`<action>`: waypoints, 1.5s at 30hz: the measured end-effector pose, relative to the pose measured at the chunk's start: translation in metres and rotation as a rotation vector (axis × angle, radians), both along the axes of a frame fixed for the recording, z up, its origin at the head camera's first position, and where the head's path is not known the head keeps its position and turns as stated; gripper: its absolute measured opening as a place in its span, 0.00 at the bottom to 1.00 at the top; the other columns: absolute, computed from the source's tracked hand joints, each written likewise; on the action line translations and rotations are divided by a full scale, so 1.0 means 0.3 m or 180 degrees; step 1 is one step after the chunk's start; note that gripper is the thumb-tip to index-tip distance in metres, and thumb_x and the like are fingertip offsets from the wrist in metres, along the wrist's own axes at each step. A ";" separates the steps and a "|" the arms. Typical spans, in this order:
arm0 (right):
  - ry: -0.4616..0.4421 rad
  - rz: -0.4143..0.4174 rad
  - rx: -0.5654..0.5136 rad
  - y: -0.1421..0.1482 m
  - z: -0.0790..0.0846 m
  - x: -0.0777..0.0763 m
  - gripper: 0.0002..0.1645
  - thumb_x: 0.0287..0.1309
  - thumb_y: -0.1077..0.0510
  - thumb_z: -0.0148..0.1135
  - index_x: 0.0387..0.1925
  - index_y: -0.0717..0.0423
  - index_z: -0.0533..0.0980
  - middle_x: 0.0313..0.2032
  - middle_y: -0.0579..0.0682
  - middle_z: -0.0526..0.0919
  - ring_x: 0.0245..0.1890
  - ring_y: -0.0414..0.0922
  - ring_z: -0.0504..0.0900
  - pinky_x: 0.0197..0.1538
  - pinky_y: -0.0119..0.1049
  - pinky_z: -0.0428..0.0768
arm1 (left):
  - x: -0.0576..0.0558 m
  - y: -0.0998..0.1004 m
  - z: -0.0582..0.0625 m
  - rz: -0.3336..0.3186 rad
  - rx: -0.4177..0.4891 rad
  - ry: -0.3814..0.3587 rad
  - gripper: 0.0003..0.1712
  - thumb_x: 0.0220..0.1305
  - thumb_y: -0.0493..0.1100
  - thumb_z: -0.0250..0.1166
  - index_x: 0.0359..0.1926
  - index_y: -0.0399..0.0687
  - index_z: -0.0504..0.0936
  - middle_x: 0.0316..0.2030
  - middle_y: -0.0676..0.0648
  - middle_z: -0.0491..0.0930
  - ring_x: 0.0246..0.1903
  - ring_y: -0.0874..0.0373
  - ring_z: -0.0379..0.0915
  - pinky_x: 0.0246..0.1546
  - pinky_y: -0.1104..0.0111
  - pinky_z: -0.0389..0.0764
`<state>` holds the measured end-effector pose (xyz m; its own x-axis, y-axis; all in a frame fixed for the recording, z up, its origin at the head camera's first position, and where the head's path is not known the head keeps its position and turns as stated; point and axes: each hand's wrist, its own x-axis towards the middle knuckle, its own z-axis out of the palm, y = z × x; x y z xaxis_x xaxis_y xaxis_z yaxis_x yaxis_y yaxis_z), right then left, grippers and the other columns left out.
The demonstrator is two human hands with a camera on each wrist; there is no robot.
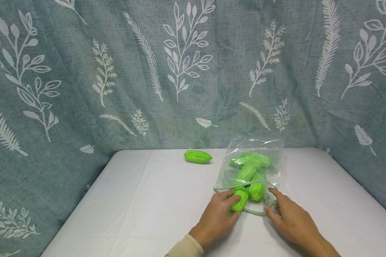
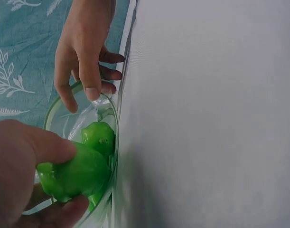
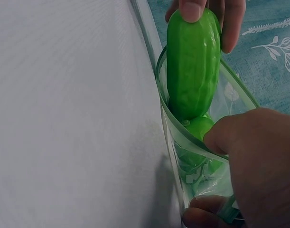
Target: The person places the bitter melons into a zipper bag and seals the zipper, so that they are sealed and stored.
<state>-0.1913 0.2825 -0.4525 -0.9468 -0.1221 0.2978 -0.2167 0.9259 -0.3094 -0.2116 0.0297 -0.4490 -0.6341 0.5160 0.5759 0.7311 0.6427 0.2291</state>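
Observation:
My left hand (image 1: pixel 213 218) grips a green ridged cucumber (image 1: pixel 240 200) by its near end, with the far end inside the mouth of a clear zip bag (image 1: pixel 260 143). In the right wrist view this cucumber (image 3: pixel 192 66) stands tilted in the bag's opening, against another green one below. My right hand (image 1: pixel 292 219) holds the bag's green-edged rim at the right, thumb and fingers on either side of it. Several more cucumbers (image 1: pixel 251 159) lie inside the bag, seen through the plastic. The bag lies flat on the table, mouth toward me.
One loose green cucumber (image 1: pixel 197 156) lies near the back edge of the white table (image 1: pixel 132 200), left of the bag. A blue-green curtain (image 1: pixel 218 89) with white leaf prints hangs behind the table and along both sides.

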 end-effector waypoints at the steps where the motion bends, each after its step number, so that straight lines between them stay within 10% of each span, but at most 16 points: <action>1: -0.0006 -0.0011 0.0007 0.000 -0.001 0.000 0.41 0.62 0.43 0.66 0.69 0.59 0.65 0.38 0.47 0.80 0.36 0.48 0.81 0.33 0.53 0.79 | 0.001 0.002 0.000 0.0005 -0.0050 0.0074 0.24 0.58 0.43 0.74 0.56 0.49 0.83 0.57 0.44 0.79 0.54 0.52 0.76 0.56 0.65 0.77; 45: -0.0123 -0.0047 0.0026 -0.006 0.003 -0.005 0.41 0.62 0.44 0.66 0.70 0.60 0.65 0.40 0.49 0.81 0.36 0.47 0.81 0.32 0.51 0.79 | -0.025 0.074 0.006 0.0393 -0.0485 0.1017 0.17 0.48 0.36 0.72 0.42 0.52 0.85 0.43 0.48 0.76 0.43 0.55 0.74 0.38 0.71 0.80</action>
